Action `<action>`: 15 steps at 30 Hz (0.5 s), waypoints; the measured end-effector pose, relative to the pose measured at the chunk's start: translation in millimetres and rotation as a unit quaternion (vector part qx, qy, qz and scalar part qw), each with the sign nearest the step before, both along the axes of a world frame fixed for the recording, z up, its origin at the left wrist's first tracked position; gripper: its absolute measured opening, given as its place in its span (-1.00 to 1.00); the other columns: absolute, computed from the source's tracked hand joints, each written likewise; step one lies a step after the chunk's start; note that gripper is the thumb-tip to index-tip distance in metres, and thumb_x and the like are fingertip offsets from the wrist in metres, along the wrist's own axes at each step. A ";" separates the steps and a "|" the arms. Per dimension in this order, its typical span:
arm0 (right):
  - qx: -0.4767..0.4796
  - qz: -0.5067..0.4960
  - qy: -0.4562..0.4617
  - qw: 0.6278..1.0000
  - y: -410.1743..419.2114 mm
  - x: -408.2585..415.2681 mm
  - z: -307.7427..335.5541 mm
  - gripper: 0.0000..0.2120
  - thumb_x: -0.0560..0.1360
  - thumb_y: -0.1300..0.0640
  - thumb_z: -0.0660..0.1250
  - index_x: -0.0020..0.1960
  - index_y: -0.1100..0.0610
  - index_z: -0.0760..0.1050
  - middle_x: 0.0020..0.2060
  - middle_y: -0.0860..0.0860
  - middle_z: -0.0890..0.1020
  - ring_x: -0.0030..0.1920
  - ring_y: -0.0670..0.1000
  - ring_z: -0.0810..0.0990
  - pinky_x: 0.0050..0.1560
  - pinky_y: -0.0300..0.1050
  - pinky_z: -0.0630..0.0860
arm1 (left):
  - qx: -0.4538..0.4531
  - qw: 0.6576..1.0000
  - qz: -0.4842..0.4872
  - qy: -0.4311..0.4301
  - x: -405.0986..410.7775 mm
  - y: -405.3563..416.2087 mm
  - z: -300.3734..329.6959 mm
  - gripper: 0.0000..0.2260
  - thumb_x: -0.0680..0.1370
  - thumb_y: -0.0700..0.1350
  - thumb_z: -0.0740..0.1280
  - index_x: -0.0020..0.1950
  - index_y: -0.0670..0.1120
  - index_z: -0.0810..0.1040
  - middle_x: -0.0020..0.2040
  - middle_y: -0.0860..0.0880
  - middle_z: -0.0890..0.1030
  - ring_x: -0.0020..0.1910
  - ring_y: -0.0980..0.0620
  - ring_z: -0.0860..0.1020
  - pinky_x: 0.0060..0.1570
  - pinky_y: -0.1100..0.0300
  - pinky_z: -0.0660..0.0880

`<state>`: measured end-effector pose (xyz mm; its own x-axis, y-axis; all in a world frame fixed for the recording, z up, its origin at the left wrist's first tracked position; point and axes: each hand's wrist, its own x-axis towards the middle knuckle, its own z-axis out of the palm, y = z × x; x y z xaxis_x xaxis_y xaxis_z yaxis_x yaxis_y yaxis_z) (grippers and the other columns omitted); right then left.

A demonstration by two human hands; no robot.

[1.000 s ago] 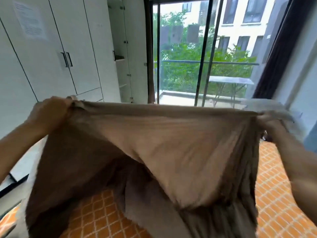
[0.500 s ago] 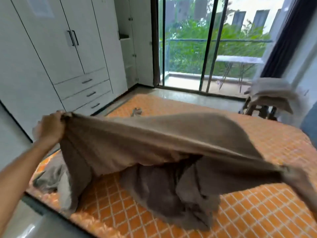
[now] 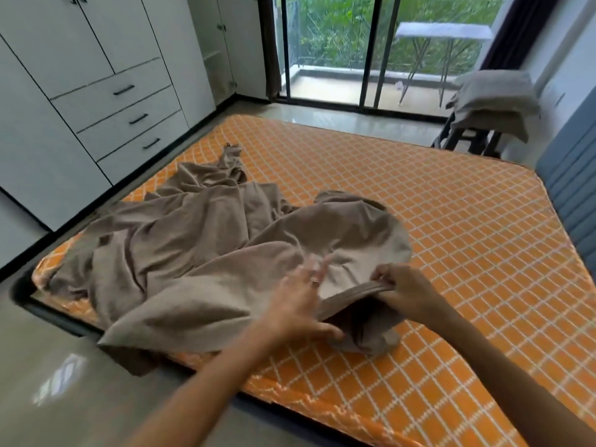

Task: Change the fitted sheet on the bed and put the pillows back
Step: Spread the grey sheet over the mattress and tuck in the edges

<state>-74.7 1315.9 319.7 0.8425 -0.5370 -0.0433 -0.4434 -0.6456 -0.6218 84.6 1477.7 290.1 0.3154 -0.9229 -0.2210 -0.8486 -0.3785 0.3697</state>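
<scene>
Fitted sheet (image 3: 200,240) heaped on bare mattress (image 3: 451,240), near corner. Right hand (image 3: 403,290) grip pinching elastic hem; left hand (image 3: 300,304) fingers spread, thumb under the fabric, likely hunting a corner to hook on.

A white wardrobe (image 3: 96,75) stands along the left wall, with three drawers (image 3: 129,117) that have dark handles. The floor (image 3: 48,366) beside it is grey and shiny. At the far end there is a glass sliding door (image 3: 338,50) with dark frames. Behind the glass, a folding table (image 3: 443,30) stands on the balcony, and green trees (image 3: 332,24) are behind it. A dark curtain (image 3: 512,30) hangs at the right of the door. Near the right wall stands a black chair (image 3: 467,141).
</scene>
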 end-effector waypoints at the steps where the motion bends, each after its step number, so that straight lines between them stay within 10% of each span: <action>1: 0.012 0.016 -0.014 1.000 -0.8 -0.7 3.1 -0.82 0.34 0.33 0.39 -0.24 0.07 0.50 -0.40 -0.05 0.56 -0.37 -0.13 0.50 -0.33 -0.35 0.35 | -0.023 1.000 -0.013 0.008 -22.3 -21.6 -3.9 -0.02 0.29 0.32 0.42 0.57 0.04 0.03 0.53 -0.12 0.22 0.47 -0.08 0.25 0.40 -0.05 0.27; 4: 0.017 0.078 -0.005 0.997 -22.2 -12.4 0.7 -0.81 0.37 0.30 0.41 -0.17 0.09 0.45 -0.38 -0.07 0.50 -0.38 -0.17 0.43 -0.36 -0.32 0.30 | -0.056 0.998 0.002 -0.032 -57.7 -61.2 8.8 -0.57 0.47 0.19 0.19 0.16 -0.07 0.51 0.08 -0.16 0.60 0.06 -0.21 0.57 0.01 -0.08 0.51; 7: -0.037 0.131 0.089 0.987 -64.9 -30.6 -36.4 -0.81 0.41 0.09 0.44 -0.09 0.02 0.43 -0.27 -0.08 0.49 -0.22 0.00 0.49 -0.28 -0.14 0.33 | -0.053 0.997 -0.047 -0.030 -52.2 -78.0 24.3 -0.74 0.52 0.08 0.26 -0.03 -0.10 0.58 -0.07 -0.14 0.63 -0.04 -0.18 0.58 -0.13 0.01 0.48; 15: -0.033 -0.194 0.059 0.979 -127.9 -63.2 -174.1 -0.70 0.49 0.25 0.24 0.14 0.02 0.59 -0.11 0.14 0.67 -0.08 0.23 0.62 -0.20 0.01 0.48 | -0.077 0.997 -0.008 -0.011 -56.9 -80.9 78.9 -0.58 0.38 0.08 0.04 -0.10 -0.09 0.61 -0.27 -0.01 0.62 -0.26 0.08 0.51 -0.31 0.24 0.35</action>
<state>-137.9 1188.0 145.6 0.5658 -0.8204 -0.0826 -0.7292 -0.4510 -0.5146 27.6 1396.8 369.0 0.3037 -0.9503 -0.0689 -0.8621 -0.3048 0.4048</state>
